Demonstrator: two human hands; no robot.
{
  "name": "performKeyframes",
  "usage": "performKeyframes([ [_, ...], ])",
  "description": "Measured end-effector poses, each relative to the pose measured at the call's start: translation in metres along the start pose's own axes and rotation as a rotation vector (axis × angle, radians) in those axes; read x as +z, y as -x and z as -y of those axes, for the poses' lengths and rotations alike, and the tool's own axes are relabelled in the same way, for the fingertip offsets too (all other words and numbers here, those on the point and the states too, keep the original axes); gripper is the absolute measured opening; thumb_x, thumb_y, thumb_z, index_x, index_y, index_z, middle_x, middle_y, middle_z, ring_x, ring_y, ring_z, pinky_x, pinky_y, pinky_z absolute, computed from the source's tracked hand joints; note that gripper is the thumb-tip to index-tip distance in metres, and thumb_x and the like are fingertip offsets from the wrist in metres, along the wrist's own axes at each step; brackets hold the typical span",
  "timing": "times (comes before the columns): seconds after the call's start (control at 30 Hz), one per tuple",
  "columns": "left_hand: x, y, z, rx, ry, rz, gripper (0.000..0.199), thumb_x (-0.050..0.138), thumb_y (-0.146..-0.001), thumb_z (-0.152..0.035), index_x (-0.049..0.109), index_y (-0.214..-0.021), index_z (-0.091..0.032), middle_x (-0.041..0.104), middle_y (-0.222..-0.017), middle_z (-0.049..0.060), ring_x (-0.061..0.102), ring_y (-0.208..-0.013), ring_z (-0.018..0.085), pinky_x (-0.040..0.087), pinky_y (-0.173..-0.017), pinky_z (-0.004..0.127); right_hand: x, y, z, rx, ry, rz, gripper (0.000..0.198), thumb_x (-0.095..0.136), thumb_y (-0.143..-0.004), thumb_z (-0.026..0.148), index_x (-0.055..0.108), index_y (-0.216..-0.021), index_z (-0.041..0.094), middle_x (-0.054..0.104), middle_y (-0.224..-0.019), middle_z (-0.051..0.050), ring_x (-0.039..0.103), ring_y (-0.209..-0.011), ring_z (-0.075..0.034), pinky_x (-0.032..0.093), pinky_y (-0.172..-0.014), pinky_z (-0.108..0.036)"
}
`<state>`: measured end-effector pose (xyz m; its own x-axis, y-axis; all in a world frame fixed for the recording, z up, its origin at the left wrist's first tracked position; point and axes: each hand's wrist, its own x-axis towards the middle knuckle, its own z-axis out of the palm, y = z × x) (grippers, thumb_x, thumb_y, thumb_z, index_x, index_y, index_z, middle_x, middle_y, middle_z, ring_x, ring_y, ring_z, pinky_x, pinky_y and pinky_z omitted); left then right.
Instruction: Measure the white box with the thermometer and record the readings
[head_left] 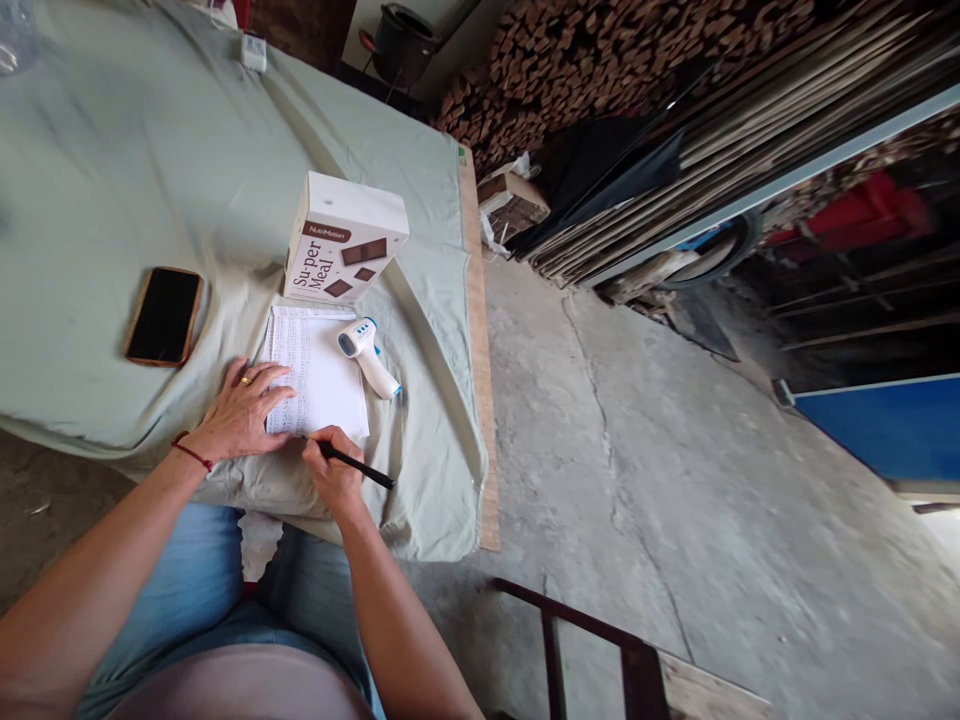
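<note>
A sheet of white paper (334, 385) lies on the cloth, its left part covered with rows of small dark writing. My left hand (244, 410) rests with fingers spread on the paper's left edge. In my right hand (334, 475) is a black pen (356, 463), its tip at the lower edge of the paper. A white and blue infrared thermometer (370, 358) lies across the paper's right side. Just behind the paper stands a white and brown box (345, 240) printed "Su-per Meal". To the left of it lies a phone (163, 316) with a dark screen.
A pale green cloth (97, 200) covers the table, with a wooden edge (480, 350) showing at right. A small white object (253, 53) sits at the far edge. Stacked firewood (600, 70) and long poles stand beyond; a dark frame (592, 640) is at lower right.
</note>
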<state>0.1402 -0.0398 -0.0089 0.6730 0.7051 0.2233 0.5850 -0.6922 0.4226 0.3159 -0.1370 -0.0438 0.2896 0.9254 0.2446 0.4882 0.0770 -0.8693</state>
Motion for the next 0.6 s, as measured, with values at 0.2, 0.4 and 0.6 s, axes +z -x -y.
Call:
performKeyframes([
  [0.2, 0.0007, 0.0002, 0.0004, -0.001, -0.012, 0.007, 0.049, 0.074, -0.075, -0.038, 0.071, -0.122, -0.023, 0.059, -0.147, 0.015, 0.05, -0.14, 0.037, 0.021, -0.126, 0.065, -0.001, 0.0006, 0.0001, -0.007, -0.001, -0.021, 0.011, 0.053, -0.078, 0.027, 0.061, -0.073, 0.023, 0.056, -0.058, 0.005, 0.048, -0.052, -0.012, 0.04, -0.054, -0.025],
  [0.4, 0.0011, 0.0, 0.0006, 0.001, -0.016, 0.001, 0.05, 0.074, -0.074, -0.038, 0.071, -0.121, -0.023, 0.06, -0.146, 0.015, 0.05, -0.14, 0.037, 0.021, -0.126, 0.065, 0.0008, 0.0012, -0.0028, -0.039, 0.012, -0.038, 0.011, 0.053, -0.08, 0.028, 0.061, -0.074, 0.022, 0.056, -0.058, 0.005, 0.047, -0.051, -0.012, 0.039, -0.052, -0.025],
  [0.6, 0.0002, -0.0001, -0.0002, 0.002, -0.02, 0.007, 0.05, 0.074, -0.075, -0.038, 0.071, -0.122, -0.023, 0.059, -0.147, 0.015, 0.051, -0.139, 0.037, 0.023, -0.125, 0.066, 0.0012, 0.0019, -0.003, -0.051, 0.057, -0.03, 0.01, 0.053, -0.079, 0.026, 0.06, -0.074, 0.022, 0.055, -0.058, 0.005, 0.047, -0.052, -0.012, 0.04, -0.053, -0.024],
])
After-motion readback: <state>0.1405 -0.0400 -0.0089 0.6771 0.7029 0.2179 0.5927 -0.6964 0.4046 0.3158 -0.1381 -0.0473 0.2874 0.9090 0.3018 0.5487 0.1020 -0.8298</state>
